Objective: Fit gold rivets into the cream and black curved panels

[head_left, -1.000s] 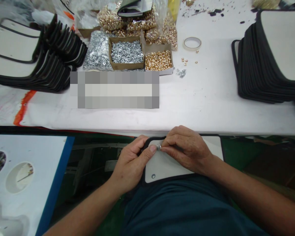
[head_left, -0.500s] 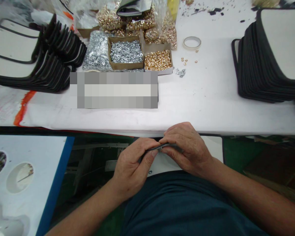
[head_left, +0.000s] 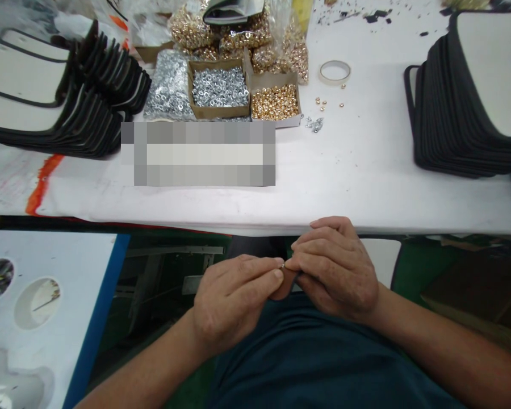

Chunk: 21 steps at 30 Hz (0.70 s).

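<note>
Over my lap, my left hand (head_left: 234, 295) pinches a brown, round-ended strip (head_left: 284, 287) between thumb and fingers. A tiny metal piece (head_left: 283, 265) shows at the left fingertips, too small to make out fully. My right hand (head_left: 338, 270) is closed on the strip's other side, its fingers curled over and its thumb below. Behind the right hand, a white panel with dark edging (head_left: 381, 258) lies partly hidden by the hand and forearm.
On the white table (head_left: 340, 193) stand a box of silver eyelets (head_left: 219, 88) and a box of gold eyelets (head_left: 275, 102). A tape roll (head_left: 335, 72) and loose eyelets lie beside them. Dark-edged panels are stacked left (head_left: 89, 119) and right (head_left: 447, 113). A blue-edged surface (head_left: 85, 284) is at lower left.
My hands have turned the held strip, so its brown face now shows instead of a thin dark edge. The right hand has shifted slightly right. The white panel between the forearms is now mostly hidden.
</note>
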Tool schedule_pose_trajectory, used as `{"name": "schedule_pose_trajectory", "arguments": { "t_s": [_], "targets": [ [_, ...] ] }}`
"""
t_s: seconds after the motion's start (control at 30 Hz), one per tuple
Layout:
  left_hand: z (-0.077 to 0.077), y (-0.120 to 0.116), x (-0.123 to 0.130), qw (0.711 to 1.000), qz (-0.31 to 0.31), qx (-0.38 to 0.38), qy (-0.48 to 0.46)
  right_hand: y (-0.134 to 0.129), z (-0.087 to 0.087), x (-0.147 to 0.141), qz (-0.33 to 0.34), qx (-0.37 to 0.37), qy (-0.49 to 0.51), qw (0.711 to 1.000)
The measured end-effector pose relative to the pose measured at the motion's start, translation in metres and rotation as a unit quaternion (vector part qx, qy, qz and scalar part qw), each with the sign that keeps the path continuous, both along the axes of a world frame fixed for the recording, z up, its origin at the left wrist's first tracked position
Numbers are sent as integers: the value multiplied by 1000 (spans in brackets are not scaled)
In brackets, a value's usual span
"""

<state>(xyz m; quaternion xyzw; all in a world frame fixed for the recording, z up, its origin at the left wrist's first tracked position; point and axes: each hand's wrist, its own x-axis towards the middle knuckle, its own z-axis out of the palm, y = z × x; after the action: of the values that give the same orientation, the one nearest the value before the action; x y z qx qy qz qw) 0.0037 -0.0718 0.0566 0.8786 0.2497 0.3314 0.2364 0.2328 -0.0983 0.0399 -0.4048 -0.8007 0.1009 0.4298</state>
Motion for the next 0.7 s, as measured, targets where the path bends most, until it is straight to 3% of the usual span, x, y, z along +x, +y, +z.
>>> {"name": "schedule_pose_trajectory", "arguments": {
  "t_s": [0.13,0.33,0.53,0.7],
  "targets": [
    [-1,0,2,1000,13,-14,-11,0,-3,0,-15,3,-2,1000],
    [2,3,13,984,73,-128,-96,10,3,0,7,0,4,1000],
    [3,10,15,945,150,-276,-95,24,17,-3,21,-32,-58,998],
    [4,19,3,905,243,-330,-115,27,1,17,-40,-39,-94,994]
  ]
}}
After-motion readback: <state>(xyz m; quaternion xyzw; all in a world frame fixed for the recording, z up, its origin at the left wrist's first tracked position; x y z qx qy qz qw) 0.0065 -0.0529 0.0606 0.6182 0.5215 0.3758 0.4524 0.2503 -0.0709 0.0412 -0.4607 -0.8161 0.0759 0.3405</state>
